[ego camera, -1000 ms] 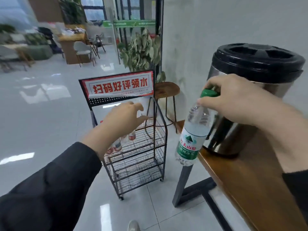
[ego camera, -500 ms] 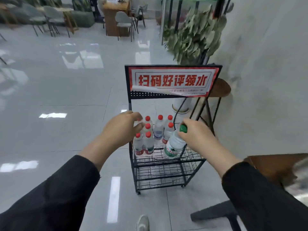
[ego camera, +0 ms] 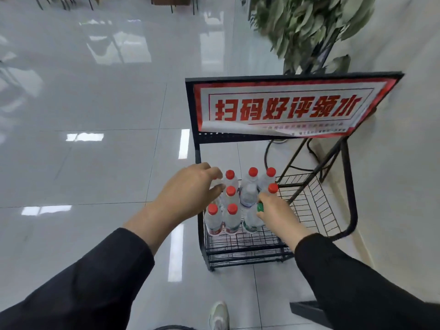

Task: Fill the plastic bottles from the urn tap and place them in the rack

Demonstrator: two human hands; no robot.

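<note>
Lowering green-capped bottle (ego camera: 252,219), pinched at neck by right hand (ego camera: 277,214), upright beside red-capped bottles (ego camera: 231,219) at centre frame, left hand (ego camera: 190,189) loose and empty over the rack (ego camera: 314,210).

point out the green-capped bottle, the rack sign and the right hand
green-capped bottle (ego camera: 260,207), head view, on its cap
rack sign (ego camera: 285,108), head view, on the red lettering
right hand (ego camera: 277,211), head view, on its back

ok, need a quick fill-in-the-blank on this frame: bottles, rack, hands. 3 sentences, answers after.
1. The bottle gripped by the right hand has a ____ cap.
2. The other bottles standing in the rack have ____ caps.
3. The left hand holds ____.

Missing words: green; red; nothing
</note>
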